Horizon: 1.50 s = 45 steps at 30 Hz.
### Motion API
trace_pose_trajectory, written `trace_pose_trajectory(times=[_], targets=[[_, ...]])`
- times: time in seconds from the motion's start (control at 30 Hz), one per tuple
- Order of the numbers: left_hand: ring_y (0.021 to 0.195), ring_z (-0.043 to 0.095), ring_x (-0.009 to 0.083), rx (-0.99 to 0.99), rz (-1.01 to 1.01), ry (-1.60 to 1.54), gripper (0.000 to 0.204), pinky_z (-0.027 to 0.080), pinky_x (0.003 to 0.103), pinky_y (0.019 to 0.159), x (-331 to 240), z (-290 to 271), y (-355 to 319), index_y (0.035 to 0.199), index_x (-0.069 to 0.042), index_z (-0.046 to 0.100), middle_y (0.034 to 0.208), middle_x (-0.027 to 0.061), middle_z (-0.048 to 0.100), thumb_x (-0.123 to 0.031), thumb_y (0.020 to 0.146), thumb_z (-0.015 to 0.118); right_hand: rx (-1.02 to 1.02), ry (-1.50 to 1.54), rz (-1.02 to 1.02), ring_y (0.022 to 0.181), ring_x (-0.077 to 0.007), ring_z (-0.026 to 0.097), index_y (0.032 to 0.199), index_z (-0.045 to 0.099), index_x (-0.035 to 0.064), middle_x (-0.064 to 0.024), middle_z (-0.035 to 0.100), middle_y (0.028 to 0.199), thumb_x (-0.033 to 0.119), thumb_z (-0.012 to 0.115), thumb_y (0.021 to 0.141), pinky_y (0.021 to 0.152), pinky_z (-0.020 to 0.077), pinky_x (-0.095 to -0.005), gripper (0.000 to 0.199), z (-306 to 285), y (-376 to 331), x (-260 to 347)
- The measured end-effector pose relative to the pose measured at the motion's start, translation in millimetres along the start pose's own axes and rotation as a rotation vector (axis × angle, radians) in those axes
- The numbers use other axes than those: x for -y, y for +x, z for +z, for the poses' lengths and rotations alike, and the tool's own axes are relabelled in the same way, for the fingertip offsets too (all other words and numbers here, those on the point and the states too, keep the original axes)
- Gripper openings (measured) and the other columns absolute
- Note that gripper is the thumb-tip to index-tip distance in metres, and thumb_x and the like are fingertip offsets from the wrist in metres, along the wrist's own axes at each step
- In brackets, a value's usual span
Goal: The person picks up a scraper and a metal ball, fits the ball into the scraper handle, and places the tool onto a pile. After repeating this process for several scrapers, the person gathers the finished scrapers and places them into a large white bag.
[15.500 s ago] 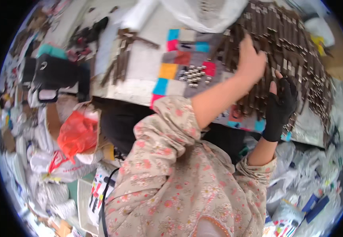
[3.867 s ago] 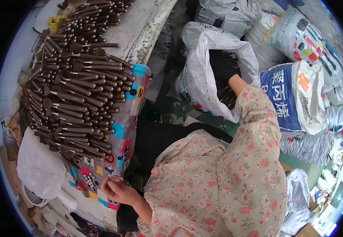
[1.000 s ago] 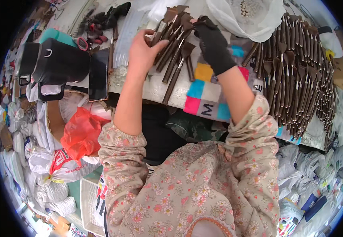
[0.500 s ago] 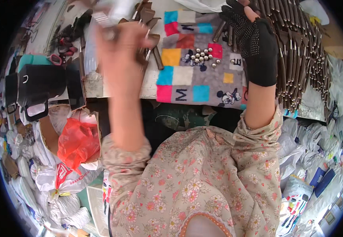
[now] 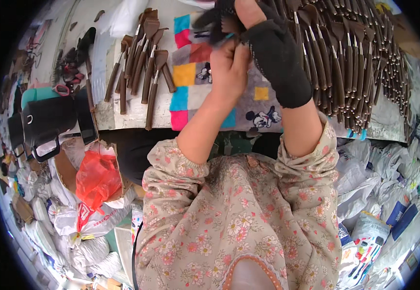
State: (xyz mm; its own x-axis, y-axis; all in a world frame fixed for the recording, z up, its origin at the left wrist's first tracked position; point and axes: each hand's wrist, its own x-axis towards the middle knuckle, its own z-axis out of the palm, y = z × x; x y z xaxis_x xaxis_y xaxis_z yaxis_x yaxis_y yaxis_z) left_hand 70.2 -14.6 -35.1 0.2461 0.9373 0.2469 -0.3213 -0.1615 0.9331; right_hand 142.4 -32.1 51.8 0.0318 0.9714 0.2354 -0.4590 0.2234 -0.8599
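Observation:
My left hand (image 5: 228,67), bare, is closed in front of my right hand (image 5: 273,53), which wears a black fingerless glove with its thumb bare. They meet above a patterned towel (image 5: 183,75) with coloured squares and cartoon figures. A small brown piece (image 5: 230,24) shows between them; its kind is hidden by the fingers, and the gloved fingers are partly blurred. Left of the towel lies a loose group of brown kitchen utensils (image 5: 150,92) with metal necks. A dense pile of similar brown utensils (image 5: 338,72) lies close to the right of my gloved hand.
A black case-like box (image 5: 50,121) and pink-handled scissors (image 5: 62,90) are at the left. Below the table edge stands a carton (image 5: 66,166) with a red plastic bag (image 5: 98,176). White plastic bags (image 5: 365,193) crowd the right side.
My left hand has swung right, from the left utensil group to my right hand. My right hand has shifted left over the towel. The small metal balls on the towel are now hidden.

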Motion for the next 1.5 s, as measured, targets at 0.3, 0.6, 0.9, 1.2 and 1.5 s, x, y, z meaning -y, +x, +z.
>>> trace_pose_trajectory(times=[0.3, 0.6, 0.9, 1.2, 1.5], targets=[[0.074, 0.056, 0.0353, 0.1, 0.338, 0.375, 0.012, 0.043, 0.039, 0.064, 16.5, -21.0, -18.6, 0.081, 0.001, 0.059, 0.077, 0.0176, 0.058, -0.001, 0.072, 0.051, -0.209, -0.307, -0.253, 0.065, -0.007, 0.049, 0.085, 0.058, 0.0019, 0.0004, 0.055, 0.071, 0.02, 0.05, 0.085, 0.059, 0.039, -0.0203, 0.02, 18.9, -20.0, -31.4], [0.082, 0.05, 0.0279, -0.099, 0.212, 0.98, 0.04, 0.042, 0.034, 0.071, -48.9, -90.9, -18.4, 0.106, -0.006, 0.051, 0.087, 0.0121, 0.051, -0.004, 0.068, 0.062, -0.376, -0.572, -0.595, 0.075, -0.0074, 0.054, 0.105, 0.051, 0.0063, -0.0012, 0.056, 0.087, 0.005, 0.065, 0.074, 0.065, 0.0443, -0.0214, 0.034, -16.5, -17.7, -50.9], [0.085, 0.055, 0.0318, 0.052, 0.147, 1.422, 0.029, 0.043, 0.04, 0.072, -52.5, -146.7, -4.5, 0.109, -0.008, 0.05, 0.093, 0.0154, 0.057, -0.012, 0.08, 0.049, -0.59, -0.105, -0.324, 0.041, -0.0036, 0.029, 0.107, 0.048, -0.0044, 0.0036, 0.038, 0.056, 0.022, 0.041, 0.09, 0.04, 0.023, -0.0199, 0.032, -26.7, -46.6, -21.1], [0.045, 0.032, 0.0077, 0.044, -0.058, -0.392, 0.029, 0.023, 0.02, 0.039, -25.7, -0.9, 20.6, 0.078, -0.004, 0.043, 0.057, 0.0007, 0.037, -0.029, 0.092, 0.034, -0.601, -0.417, -0.04, 0.056, -0.0041, 0.045, 0.098, 0.057, -0.001, 0.0015, 0.053, 0.068, 0.02, 0.053, 0.085, 0.048, 0.0337, -0.0177, 0.025, -9.5, -38.8, 30.1], [0.055, 0.045, 0.0139, 0.017, 0.226, 0.182, 0.019, 0.036, 0.026, 0.05, 6.5, 4.4, 10.9, 0.089, -0.001, 0.048, 0.063, 0.0072, 0.046, -0.018, 0.09, 0.039, -0.323, -0.499, 0.223, 0.061, -0.0058, 0.05, 0.094, 0.061, 0.0018, 0.0004, 0.057, 0.072, 0.017, 0.056, 0.081, 0.053, 0.0391, -0.0174, 0.021, -13.1, -15.9, 5.6]])
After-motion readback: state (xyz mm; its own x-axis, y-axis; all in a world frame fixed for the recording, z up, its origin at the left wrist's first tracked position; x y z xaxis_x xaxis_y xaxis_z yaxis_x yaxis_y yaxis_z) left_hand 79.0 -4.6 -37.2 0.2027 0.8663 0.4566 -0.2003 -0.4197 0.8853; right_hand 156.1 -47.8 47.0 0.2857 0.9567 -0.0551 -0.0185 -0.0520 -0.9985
